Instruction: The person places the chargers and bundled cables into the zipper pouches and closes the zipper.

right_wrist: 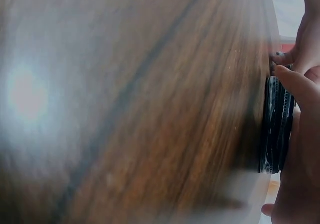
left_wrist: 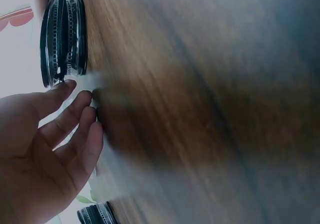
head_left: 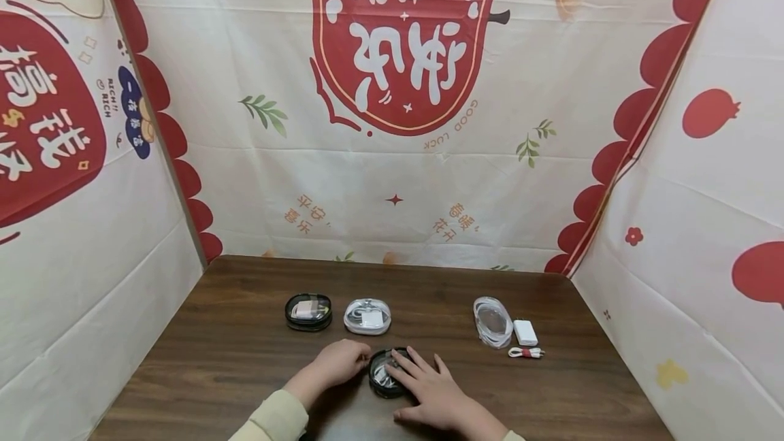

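Note:
A small round black zip case (head_left: 381, 386) with a clear top lies on the table, with something white inside. My left hand (head_left: 339, 362) is at its left side, fingers bent. In the left wrist view, the thumb and forefinger of the left hand (left_wrist: 55, 139) pinch the zipper pull (left_wrist: 61, 76) at the end of the case (left_wrist: 62, 39). My right hand (head_left: 433, 390) rests on top of the case with its fingers spread, holding it down. In the right wrist view, the right hand (right_wrist: 300, 149) partly covers the case (right_wrist: 276, 129).
Behind stand another black case (head_left: 308, 324) and a white-rimmed case (head_left: 367, 327), each with a charger inside. To the right lie an empty-looking clear case (head_left: 493, 322), a white charger plug (head_left: 525, 333) and a bundled white cable (head_left: 525, 353). Printed cloth walls (head_left: 392, 175) enclose the wooden table (head_left: 245, 291).

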Tool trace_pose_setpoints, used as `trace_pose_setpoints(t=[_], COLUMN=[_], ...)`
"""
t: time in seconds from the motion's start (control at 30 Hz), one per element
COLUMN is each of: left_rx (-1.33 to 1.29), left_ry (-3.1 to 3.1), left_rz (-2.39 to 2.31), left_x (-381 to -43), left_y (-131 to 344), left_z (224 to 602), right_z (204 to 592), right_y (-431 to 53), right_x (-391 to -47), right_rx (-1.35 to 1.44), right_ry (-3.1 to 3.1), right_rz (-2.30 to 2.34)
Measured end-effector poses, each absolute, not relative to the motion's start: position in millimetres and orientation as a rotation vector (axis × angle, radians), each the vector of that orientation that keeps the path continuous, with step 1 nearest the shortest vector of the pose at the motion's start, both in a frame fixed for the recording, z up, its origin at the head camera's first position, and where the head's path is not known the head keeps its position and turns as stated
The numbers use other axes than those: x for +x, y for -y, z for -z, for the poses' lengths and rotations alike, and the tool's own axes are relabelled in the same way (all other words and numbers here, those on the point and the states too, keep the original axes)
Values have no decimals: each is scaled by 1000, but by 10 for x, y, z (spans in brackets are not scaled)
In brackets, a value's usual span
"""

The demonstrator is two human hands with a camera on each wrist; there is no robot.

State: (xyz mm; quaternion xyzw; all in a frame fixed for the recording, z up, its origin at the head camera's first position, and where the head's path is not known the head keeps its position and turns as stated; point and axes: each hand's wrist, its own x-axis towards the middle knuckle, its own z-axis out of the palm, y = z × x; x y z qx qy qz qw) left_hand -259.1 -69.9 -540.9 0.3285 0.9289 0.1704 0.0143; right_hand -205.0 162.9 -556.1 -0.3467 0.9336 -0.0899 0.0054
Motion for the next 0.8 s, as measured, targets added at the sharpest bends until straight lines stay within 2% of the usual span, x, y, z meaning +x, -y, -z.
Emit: trace_pose_setpoints(t=[0.6, 0.8], left_rx=[938, 719], left_ry=[-2871, -2568], left_rz=[-665, -1018], left_x=[-2439, -2326], left_y=[697, 704], left_z=[5396, 5371], right_z=[5637, 5665], right_y=[-1579, -1558], right_x=[-1979, -1981], right_rx=[-953, -915], right_ry=[-3066, -3073], right_rz=[245, 270])
